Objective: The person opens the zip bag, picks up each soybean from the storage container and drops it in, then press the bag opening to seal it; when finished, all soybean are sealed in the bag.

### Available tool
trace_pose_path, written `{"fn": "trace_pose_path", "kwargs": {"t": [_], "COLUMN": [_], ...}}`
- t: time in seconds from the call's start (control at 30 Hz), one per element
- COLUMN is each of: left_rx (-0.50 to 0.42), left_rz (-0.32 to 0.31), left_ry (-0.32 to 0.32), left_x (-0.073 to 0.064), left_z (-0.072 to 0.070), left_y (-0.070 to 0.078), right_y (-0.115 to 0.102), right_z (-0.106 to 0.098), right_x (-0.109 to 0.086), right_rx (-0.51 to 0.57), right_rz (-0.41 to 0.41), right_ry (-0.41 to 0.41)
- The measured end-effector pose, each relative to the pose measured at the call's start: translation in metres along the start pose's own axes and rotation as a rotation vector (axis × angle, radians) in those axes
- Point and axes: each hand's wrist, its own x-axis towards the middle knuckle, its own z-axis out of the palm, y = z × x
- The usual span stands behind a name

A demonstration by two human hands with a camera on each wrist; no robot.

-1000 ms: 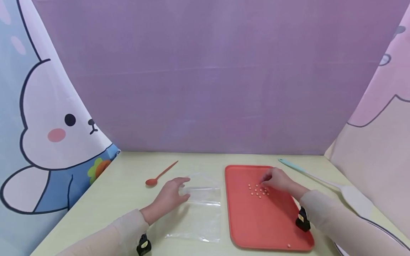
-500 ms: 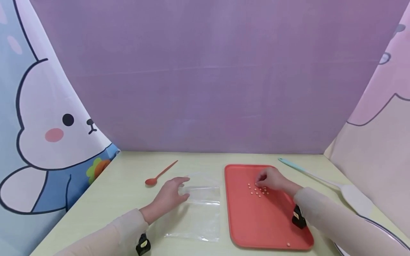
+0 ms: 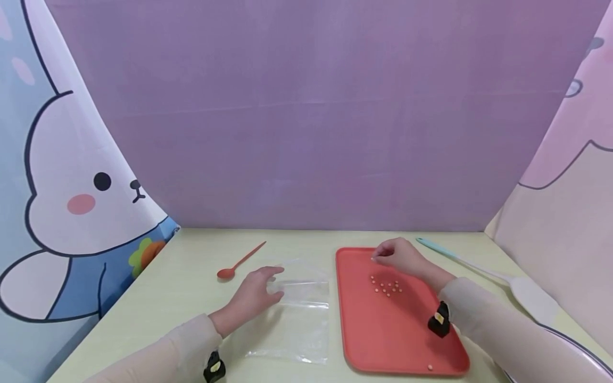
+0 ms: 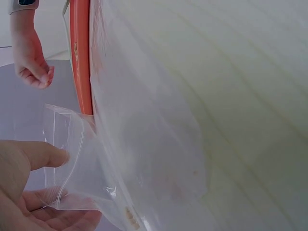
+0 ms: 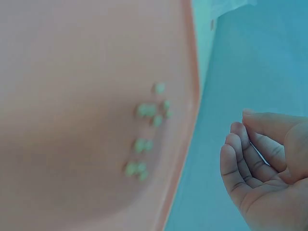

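Observation:
My left hand holds a clear zip bag near its mouth, left of the red tray. In the left wrist view, thumb and fingers lie on either side of the bag's top, and a few tan bits show low in the bag. My right hand hovers over the tray's far part, thumb and fingertips together. A tiny pale bean shows at its fingertips in the head view. Several round pale beans lie on the tray below this hand, blurred in the right wrist view.
An orange-red spoon lies at the left on the pale table. A spatula with a light blue handle lies right of the tray. Under the right sleeve shows part of a dark-rimmed white dish. One bean sits near the tray's front edge.
My right hand has moved left and up from among the beans, with a small bean now at its fingertips. The left hand and the bag keep their place.

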Motion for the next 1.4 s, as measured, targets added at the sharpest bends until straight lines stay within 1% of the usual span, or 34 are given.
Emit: {"fn": "trace_pose_path", "kwargs": {"t": [0.27, 0.53, 0.67, 0.97, 1.13, 1.4], "left_rx": [0.013, 0.006, 0.004, -0.003, 0.001, 0.006], "left_rz": [0.009, 0.002, -0.002, 0.006, 0.003, 0.004], "left_ry": [0.001, -0.001, -0.003, -0.003, -0.008, -0.015], "left_x": [-0.001, -0.001, -0.001, -0.001, 0.0, 0.001], "left_z": [-0.001, -0.002, -0.002, -0.003, -0.003, -0.004], "left_y": [0.002, 0.002, 0.003, 0.005, 0.005, 0.006], "right_y": [-0.028, -0.056, -0.071, -0.099, -0.113, -0.122], "right_z": [0.008, 0.022, 0.029, 0.05, 0.06, 0.073], "right_x": [0.004, 0.012, 0.017, 0.028, 0.034, 0.039], "right_rx": [0.116, 0.152, 0.167, 0.189, 0.166, 0.137], "right_rz": [-0.069, -0.068, -0.098, -0.165, -0.205, -0.176], "right_ry": [-0.017, -0.038, -0.049, -0.097, -0.111, -0.127]}}
